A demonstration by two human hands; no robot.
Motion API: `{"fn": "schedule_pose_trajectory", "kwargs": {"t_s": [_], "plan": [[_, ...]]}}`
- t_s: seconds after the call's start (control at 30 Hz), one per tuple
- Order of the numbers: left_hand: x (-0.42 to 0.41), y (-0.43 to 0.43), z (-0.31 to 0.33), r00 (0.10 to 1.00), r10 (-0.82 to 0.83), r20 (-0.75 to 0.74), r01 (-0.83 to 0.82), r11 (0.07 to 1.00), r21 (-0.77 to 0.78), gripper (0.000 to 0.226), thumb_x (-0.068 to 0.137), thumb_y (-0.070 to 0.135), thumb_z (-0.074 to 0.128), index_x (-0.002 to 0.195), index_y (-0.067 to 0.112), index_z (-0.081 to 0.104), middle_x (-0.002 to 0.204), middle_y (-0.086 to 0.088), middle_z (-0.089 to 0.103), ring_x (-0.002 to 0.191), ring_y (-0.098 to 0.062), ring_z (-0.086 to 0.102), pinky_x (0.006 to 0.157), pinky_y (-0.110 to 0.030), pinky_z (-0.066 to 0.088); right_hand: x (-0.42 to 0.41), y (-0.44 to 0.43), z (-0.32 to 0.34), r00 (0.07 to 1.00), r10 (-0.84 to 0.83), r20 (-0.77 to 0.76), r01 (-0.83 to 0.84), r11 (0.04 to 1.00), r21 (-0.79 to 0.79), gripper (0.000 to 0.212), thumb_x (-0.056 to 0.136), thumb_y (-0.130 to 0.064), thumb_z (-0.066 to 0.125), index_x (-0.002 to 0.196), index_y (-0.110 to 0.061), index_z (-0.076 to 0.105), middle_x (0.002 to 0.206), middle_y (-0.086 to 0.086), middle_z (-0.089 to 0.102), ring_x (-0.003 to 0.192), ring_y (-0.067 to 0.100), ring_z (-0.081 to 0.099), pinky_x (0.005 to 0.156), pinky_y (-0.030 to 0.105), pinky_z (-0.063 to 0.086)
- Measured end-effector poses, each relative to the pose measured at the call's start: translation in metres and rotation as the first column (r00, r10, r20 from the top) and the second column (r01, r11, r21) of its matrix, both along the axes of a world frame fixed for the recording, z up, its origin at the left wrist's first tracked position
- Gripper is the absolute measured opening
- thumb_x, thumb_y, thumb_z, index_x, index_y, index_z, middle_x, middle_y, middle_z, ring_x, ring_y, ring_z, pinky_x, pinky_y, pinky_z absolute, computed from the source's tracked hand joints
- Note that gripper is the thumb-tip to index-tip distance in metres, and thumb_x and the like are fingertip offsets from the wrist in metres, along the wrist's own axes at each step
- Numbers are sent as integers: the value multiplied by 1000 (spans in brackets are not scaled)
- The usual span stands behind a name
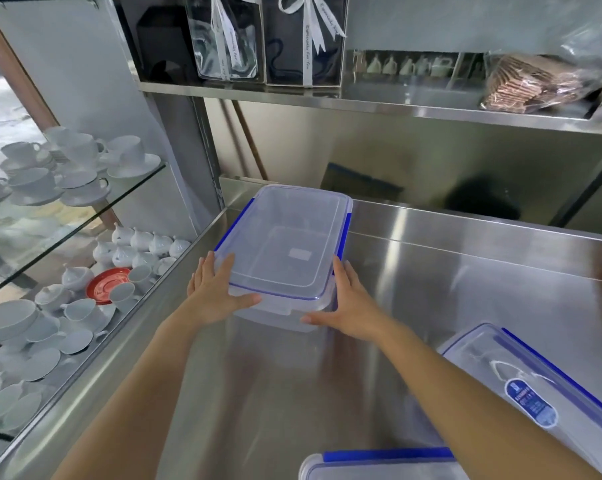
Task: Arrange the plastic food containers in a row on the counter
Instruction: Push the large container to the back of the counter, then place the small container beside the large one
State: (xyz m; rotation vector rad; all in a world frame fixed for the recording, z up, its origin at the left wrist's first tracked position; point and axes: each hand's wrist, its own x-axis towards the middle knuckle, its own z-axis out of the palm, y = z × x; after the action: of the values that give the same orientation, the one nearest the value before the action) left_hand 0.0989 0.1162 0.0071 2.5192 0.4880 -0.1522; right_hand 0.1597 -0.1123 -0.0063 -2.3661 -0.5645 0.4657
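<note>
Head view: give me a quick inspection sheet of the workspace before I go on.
Surface: steel counter, bare and shiny between the boxes.
Job's things: large clear container with blue clips, lid on, far left; labelled container near right edge; third container at bottom edge, partly cut off. Not yet in a row.
Clutter: nothing seen on the counter.
Grippers: left hand and right hand flat against the large container's near corners, fingers spread.
Cables: nothing seen.
Surroundings: glass case of white cups and saucers at left; upper shelf with ribboned gift boxes and a bagged brown stack.
</note>
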Motion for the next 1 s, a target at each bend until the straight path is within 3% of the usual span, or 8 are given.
{"fn": "schedule_pose_trajectory", "kwargs": {"t_s": [0.13, 0.27, 0.43, 0.53, 0.63, 0.77, 0.87, 1.0], "plan": [[-6, -28, 15, 931, 93, 352, -87, 996, -35, 87, 65, 72, 42, 137, 22, 44, 154, -3, 31, 146, -18, 14, 120, -39, -1, -5, -37, 12, 997, -74, -30, 75, 996, 38, 118, 68, -58, 71, 147, -32, -12, 160, -4, -13, 148, 17, -3, 118, 45, 16], [-9, -94, 22, 850, 2, 527, 29, 998, -50, 80, 69, 64, 37, 125, 10, 55, 132, -9, 57, 129, -28, 44, 113, -44, 27, -14, -86, 22, 985, -165, -57, 168, 985, 45, 106, 73, -52, 70, 149, -31, -2, 161, -3, -2, 147, 19, 8, 115, 41, 21], [-18, -197, 5, 926, -287, 246, 337, 921, -195, 70, 82, 53, 57, 139, 18, 38, 143, -3, 48, 132, -22, 43, 112, -41, 33, -35, -153, 27, 954, -298, -13, 298, 954, -12, 98, 76, -45, 71, 149, -27, 9, 159, 3, 15, 144, 25, 19, 113, 44, 26], [-22, -237, 0, 940, -333, -70, 291, 894, -340, 91, 80, 63, 51, 147, 13, 16, 154, -7, 31, 138, -26, 35, 111, -40, 33, -47, -192, 25, 916, -400, -19, 399, 915, -56, 101, 69, -53, 72, 147, -30, 13, 154, 4, 25, 138, 28, 33, 110, 50, 32], [-27, -260, -1, 881, -365, -302, 226, 884, -409, 75, 83, 63, 47, 135, 10, 42, 130, -6, 53, 118, -25, 52, 92, -32, 39, -57, -224, 16, 885, -466, 19, 461, 868, -183, 97, 72, -57, 67, 148, -28, 14, 155, 3, 25, 138, 29, 32, 112, 51, 26], [-30, -277, -18, 892, -368, -263, 232, 871, -432, 40, 84, 51, 54, 107, 19, 61, 91, -3, 72, 84, -22, 70, 85, -35, 54, -66, -254, -1, 840, -542, -5, 516, 803, -299, 91, 68, -67, 63, 141, -27, 27, 145, 5, 43, 128, 31, 45, 110, 52, 31], [-27, -289, -26, 957, -242, -160, 128, 847, -516, 38, 84, 40, 62, 110, 12, 58, 91, -10, 74, 77, -24, 72, 82, -39, 58, -65, -267, -13, 784, -618, -56, 590, 771, -237, 77, 57, -76, 61, 116, -28, 47, 119, 4, 60, 104, 25, 59, 97, 50, 47], [-20, -299, -27, 996, -88, -12, 68, 838, -541, 44, 84, 31, 62, 115, 10, 39, 107, -2, 60, 90, -22, 60, 80, -35, 50, -58, -261, -14, 711, -702, 30, 682, 679, -271, 53, 76, -63, 56, 104, -19, 47, 111, 9, 62, 97, 28, 61, 89, 43, 51]]}}
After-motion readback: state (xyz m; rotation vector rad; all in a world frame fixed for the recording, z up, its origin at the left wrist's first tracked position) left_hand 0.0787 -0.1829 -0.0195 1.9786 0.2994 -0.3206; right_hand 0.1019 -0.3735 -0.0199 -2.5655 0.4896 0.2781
